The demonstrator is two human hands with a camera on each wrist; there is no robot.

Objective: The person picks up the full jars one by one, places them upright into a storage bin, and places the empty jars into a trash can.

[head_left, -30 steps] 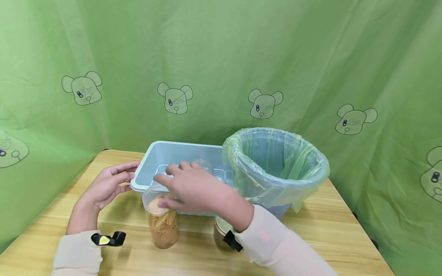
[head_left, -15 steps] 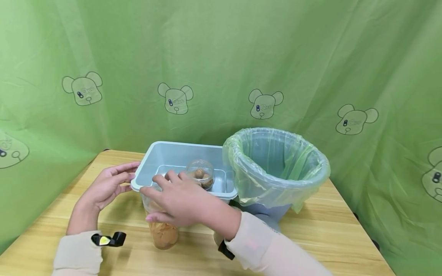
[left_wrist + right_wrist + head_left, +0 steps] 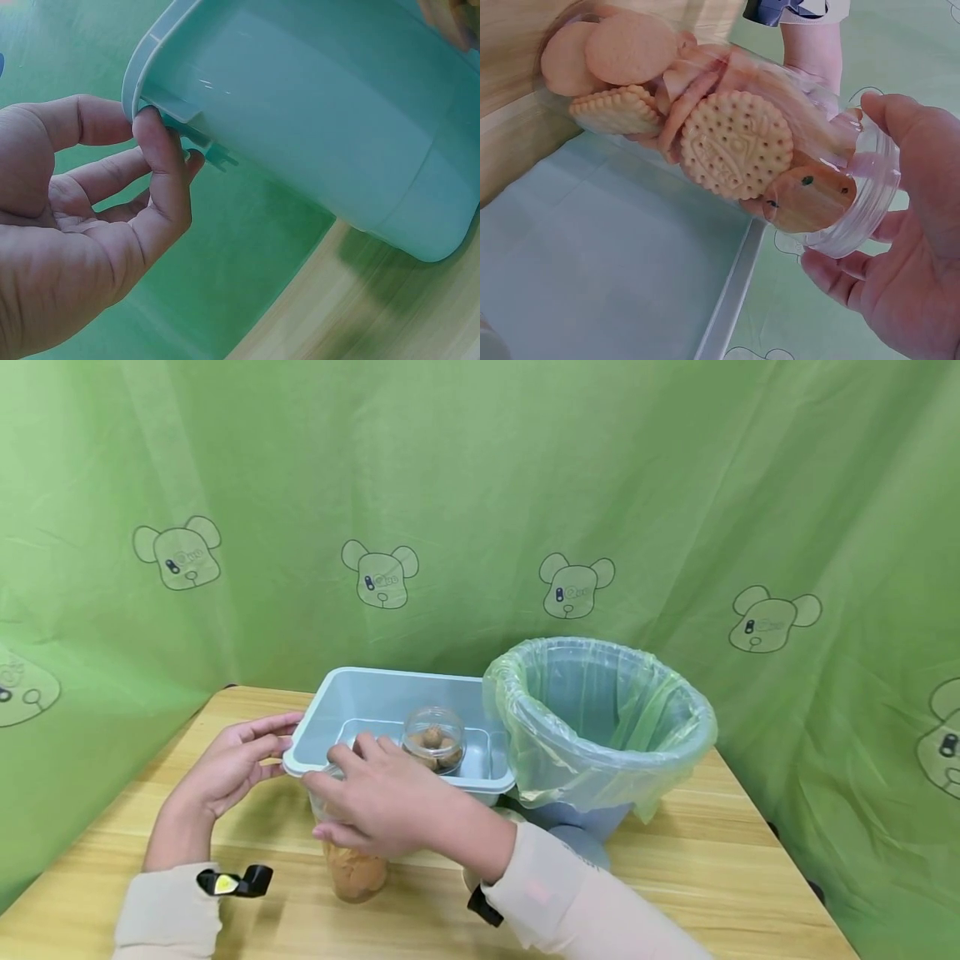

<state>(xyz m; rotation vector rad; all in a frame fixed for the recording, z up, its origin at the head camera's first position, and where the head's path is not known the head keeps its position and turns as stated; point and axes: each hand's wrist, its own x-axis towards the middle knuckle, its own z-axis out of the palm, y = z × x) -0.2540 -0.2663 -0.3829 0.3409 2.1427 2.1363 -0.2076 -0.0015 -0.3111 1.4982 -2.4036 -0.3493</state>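
Note:
In the head view my left hand [image 3: 232,764] pinches the left rim of a light blue plastic tub [image 3: 375,687]. The left wrist view has the fingers [image 3: 159,142] bent at the rim's underside, beside a small clip. My right hand [image 3: 397,802] grips the mouth of a tall clear jar of biscuits [image 3: 356,870], which stands on the table before the tub. Round crackers and curved orange crisps fill this jar [image 3: 727,150] in the right wrist view, with thumb and fingers on opposite sides of its rim. A small clear jar of round brown pieces [image 3: 435,742] sits inside the tub.
To the tub's right stands a bin [image 3: 600,752] lined with a thin green bag. A grey-blue rounded piece [image 3: 581,845] lies at its foot. My right wrist mostly covers a short jar [image 3: 472,878]. A green curtain [image 3: 480,485] hangs behind the wooden table [image 3: 720,877].
My right hand has come down and left from over the tub onto the biscuit jar's mouth, uncovering the small jar inside the tub. The left hand stays at the tub's rim.

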